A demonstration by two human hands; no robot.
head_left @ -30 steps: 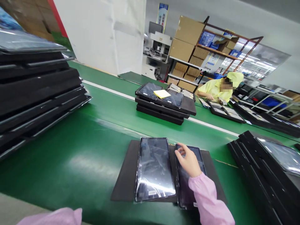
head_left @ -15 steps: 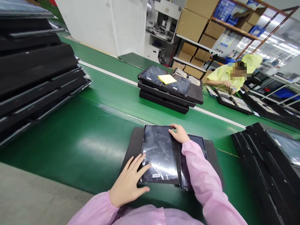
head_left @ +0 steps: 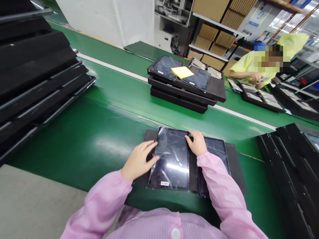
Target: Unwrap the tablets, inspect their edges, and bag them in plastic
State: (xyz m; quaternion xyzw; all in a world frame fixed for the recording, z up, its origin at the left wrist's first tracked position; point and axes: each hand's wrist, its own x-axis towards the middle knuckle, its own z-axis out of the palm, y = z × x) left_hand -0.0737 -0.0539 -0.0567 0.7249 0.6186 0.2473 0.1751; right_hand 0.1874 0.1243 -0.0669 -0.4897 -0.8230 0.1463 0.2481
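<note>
A dark, glossy tablet screen (head_left: 171,156) with a small white label near its lower edge lies over a black foam tray (head_left: 193,177). My right hand (head_left: 196,142) grips its upper right corner, fingers bent over the edge and thumb on the front. At the left edge is my left hand (head_left: 142,159), its fingers stretched out and the thumb apart over the glass; whether it presses on the edge I cannot tell. Partly covered by my right forearm, a second tablet screen (head_left: 218,151) rests on the right side of the same tray.
Tall stacks of black foam trays stand at the left (head_left: 37,73) and right (head_left: 286,166). Across the green bench (head_left: 104,142), a shorter tray stack (head_left: 179,94) carries screens and a yellow paper (head_left: 182,72). A co-worker in yellow (head_left: 249,68) handles small parts beyond it.
My left hand has moved up along the screen's left edge. My right hand stays at the upper right corner. The camera view has tilted down slightly.
</note>
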